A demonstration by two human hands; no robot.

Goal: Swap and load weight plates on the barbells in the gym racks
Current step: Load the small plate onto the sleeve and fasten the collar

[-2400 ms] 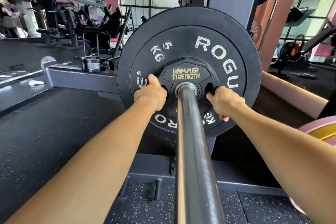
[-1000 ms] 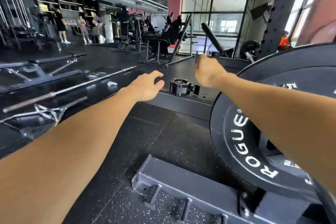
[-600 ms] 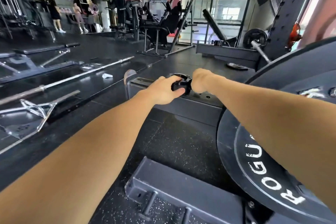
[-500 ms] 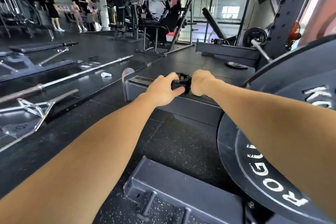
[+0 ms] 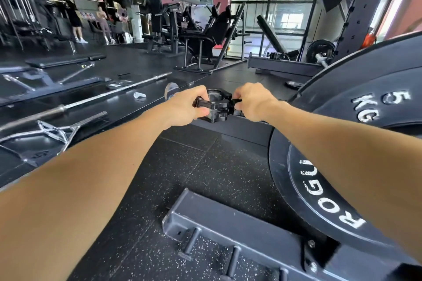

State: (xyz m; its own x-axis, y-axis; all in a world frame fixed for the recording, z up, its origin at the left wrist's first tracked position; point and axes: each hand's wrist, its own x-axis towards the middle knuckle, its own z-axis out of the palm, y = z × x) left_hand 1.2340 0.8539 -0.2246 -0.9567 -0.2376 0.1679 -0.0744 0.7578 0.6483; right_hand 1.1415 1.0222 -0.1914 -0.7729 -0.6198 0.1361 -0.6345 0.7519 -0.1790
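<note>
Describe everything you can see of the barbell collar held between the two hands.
The barbell collar is a black clamp-type ring, apparently plastic, with a hinged lever sticking out on its left side. Its round opening faces the camera. The left hand grips the lever side, the right hand pinches the other side. It sits just above the grey rack beam; contact with the beam cannot be told.

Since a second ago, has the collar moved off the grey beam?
Yes. The collar, then resting on the beam, is now held just above it by the left hand and right hand.
</note>
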